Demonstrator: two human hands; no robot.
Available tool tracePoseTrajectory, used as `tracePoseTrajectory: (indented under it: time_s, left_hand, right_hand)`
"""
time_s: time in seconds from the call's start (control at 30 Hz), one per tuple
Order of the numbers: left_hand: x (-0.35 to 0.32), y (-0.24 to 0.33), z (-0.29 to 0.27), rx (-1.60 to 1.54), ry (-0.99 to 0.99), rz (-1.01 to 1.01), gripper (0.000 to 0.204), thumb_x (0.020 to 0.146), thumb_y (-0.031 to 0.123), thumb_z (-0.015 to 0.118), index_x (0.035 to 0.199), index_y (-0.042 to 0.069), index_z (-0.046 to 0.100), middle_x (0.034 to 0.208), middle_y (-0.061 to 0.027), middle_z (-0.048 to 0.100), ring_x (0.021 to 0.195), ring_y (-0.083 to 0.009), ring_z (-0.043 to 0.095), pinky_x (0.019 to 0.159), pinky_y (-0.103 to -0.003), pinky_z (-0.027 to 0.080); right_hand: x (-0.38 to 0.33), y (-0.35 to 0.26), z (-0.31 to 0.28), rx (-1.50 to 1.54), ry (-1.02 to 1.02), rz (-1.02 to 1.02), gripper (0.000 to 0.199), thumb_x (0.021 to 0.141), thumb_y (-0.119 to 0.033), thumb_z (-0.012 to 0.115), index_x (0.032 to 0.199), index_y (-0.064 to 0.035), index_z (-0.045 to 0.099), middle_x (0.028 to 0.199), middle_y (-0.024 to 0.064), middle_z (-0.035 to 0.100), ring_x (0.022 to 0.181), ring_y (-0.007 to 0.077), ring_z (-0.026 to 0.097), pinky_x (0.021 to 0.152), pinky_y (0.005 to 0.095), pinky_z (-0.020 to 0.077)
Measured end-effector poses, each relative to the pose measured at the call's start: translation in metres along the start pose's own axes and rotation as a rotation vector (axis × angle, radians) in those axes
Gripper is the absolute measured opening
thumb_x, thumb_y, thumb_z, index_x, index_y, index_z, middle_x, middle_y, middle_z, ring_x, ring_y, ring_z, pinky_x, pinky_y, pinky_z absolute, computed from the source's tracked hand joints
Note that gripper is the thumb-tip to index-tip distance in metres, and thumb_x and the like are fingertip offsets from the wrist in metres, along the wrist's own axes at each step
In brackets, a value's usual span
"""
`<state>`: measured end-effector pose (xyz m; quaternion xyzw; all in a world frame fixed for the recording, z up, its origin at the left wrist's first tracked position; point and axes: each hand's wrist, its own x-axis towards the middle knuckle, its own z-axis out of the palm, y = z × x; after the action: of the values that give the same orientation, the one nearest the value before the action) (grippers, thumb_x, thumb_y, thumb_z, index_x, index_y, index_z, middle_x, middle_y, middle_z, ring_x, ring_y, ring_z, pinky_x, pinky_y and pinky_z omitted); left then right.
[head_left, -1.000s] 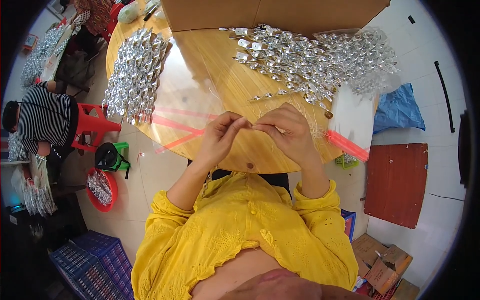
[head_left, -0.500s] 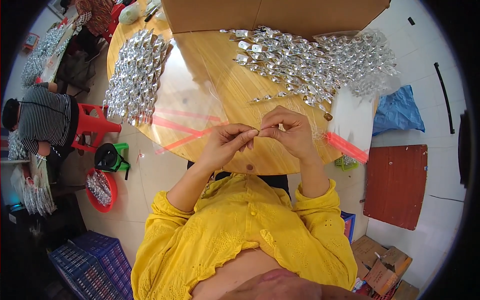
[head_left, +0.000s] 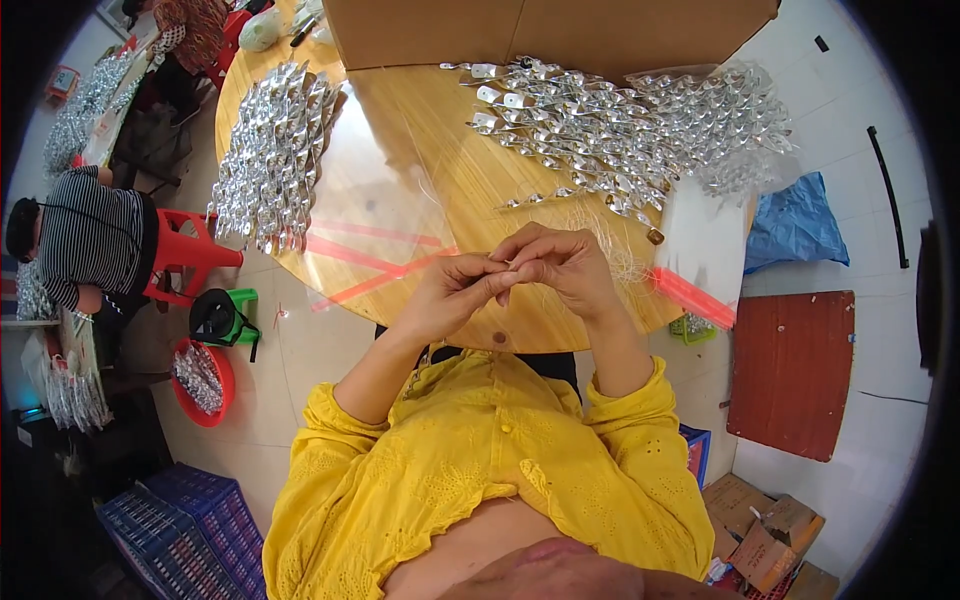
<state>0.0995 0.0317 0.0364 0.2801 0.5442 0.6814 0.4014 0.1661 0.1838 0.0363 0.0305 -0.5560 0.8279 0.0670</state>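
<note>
Left strips lie unmoved on the tabletop. The left hand has its grip pinched closed. The right hand, grip closed too, now laps its fingertips over the left's, suggesting finer, two-handed work; anything held is too small to tell. Loose threads lie just beside it, right strips beyond.

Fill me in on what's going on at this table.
Over a rounded light-brown wooden table, a person's bare left hand and right hand meet, fingertips pinched together; anything between them is too small to make out. Thin, pale loose threads lie beside the right hand. Shiny silver twisted strips lie in a left-hand bunch and a wider right-hand pile, near a large brown cardboard box.
</note>
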Motion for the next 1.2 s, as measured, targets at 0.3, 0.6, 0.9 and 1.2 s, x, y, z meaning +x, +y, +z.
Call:
tracePoseTrajectory:
  time_s: [0.3, 0.6, 0.9, 1.2]
  left_hand:
    - [0.002, -0.008, -0.001, -0.059, 0.013, 0.011, 0.013, 0.08, 0.011, 0.051, 0.08, 0.001, 0.06, 0.061, -0.0009, 0.053, 0.048, -0.0024, 0.038, 0.042, -0.016, 0.027]
    - [0.004, -0.025, -0.01, -0.219, 0.091, 0.015, 0.012, 0.079, 0.008, 0.051, 0.083, -0.002, 0.057, 0.066, -0.0071, 0.057, 0.061, -0.0142, 0.055, 0.053, -0.02, 0.043]
    - [-0.012, -0.047, -0.033, -0.693, 0.152, -0.028, 0.018, 0.078, 0.009, 0.052, 0.094, 0.001, 0.054, 0.092, -0.0112, 0.056, 0.071, -0.0171, 0.058, 0.061, -0.025, 0.045]
    - [-0.012, -0.039, -0.005, 0.186, 0.213, 0.248, 0.031, 0.069, -0.011, 0.052, 0.097, 0.001, 0.057, 0.117, -0.0131, 0.044, 0.072, -0.0108, 0.056, 0.054, -0.021, 0.044]
  right_hand:
    - [0.0, -0.003, 0.001, 0.107, -0.028, 0.066, 0.006, 0.068, 0.0, 0.061, 0.073, 0.0007, 0.061, 0.078, 0.0112, 0.056, 0.07, 0.0176, 0.056, 0.063, 0.0267, 0.0475]
    - [0.005, 0.011, -0.007, -0.185, 0.453, -0.307, 0.029, 0.066, 0.007, 0.061, 0.089, -0.0015, 0.046, 0.075, 0.0067, 0.056, 0.067, 0.0114, 0.054, 0.063, 0.0226, 0.0468]
    - [-0.014, 0.047, -0.009, -0.528, 0.516, -0.328, 0.021, 0.068, 0.009, 0.058, 0.082, 0.0008, 0.044, 0.076, 0.0106, 0.057, 0.07, 0.0147, 0.056, 0.063, 0.0229, 0.0469]
    - [-0.03, 0.037, 0.028, -0.425, 0.35, -0.348, 0.026, 0.068, 0.011, 0.057, 0.075, -0.0031, 0.036, 0.073, 0.0146, 0.057, 0.069, 0.0162, 0.057, 0.062, 0.025, 0.047]
